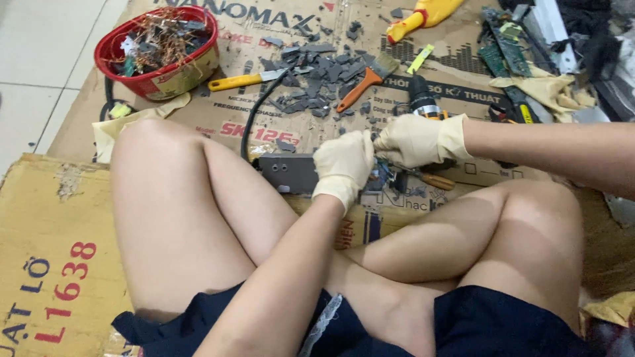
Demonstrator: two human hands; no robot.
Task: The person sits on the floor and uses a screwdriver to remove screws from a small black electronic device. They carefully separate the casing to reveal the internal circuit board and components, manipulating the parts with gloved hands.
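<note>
Pale floor tiles point(46, 53) show at the far left, beyond flattened brown cardboard sheets point(59, 225) that cover the ground under even light.

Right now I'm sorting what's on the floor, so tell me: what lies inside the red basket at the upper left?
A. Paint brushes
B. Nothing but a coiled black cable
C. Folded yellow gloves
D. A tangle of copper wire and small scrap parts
D: the red basket holds a heap of copper wire and small scrap parts, while the brush lies outside it on the cardboard.
</note>
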